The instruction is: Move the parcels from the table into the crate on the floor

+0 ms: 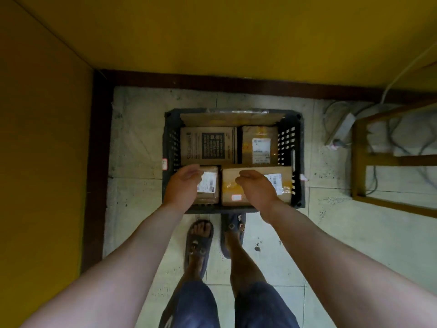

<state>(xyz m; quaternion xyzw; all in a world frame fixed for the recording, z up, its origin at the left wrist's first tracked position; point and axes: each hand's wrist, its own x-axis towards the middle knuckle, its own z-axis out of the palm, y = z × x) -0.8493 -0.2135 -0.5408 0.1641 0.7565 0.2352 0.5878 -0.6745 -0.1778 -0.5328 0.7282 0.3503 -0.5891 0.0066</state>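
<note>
Hovering over the black crate on the floor, both hands hold nothing. The left hand has its fingers loosely curled above the small parcel in the crate's 7 o'clock corner; whether the fingertips touch it cannot be told. The right hand, likewise loosely curled, hangs over the wide parcel at 5 o'clock. Two more lie behind these: a printed box at 11 o'clock and a taped parcel with a white label at 1 o'clock. A cardboard sheet leans along the crate's 12 o'clock wall. The person's sandalled feet stand just at its 6 o'clock side. A wooden frame and a power strip lie toward 3 o'clock.
</note>
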